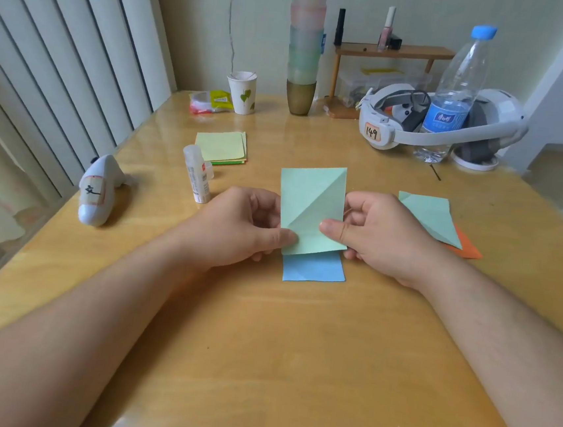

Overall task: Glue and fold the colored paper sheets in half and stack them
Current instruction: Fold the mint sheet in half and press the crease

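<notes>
Paper (311,209) is what both my hands hold up, a light green sheet with a diagonal crease, upright over the table (260,349). Far to the left of my left hand lies a white shark toy (98,192). Nearer, just beyond that hand, a glue stick (197,174) stands, with a stack (223,147) of yellow and green sheets behind it. My left hand (237,229) pinches the green sheet's lower left corner, thumb on the front and fingers curled behind. Below the sheet, between my wrists, a blue sheet (314,268) lies flat. My right hand (374,236) pinches the right edge, thumb pressed on the front. Just right of that hand a folded green piece (431,215) rests on an orange one (466,248).
</notes>
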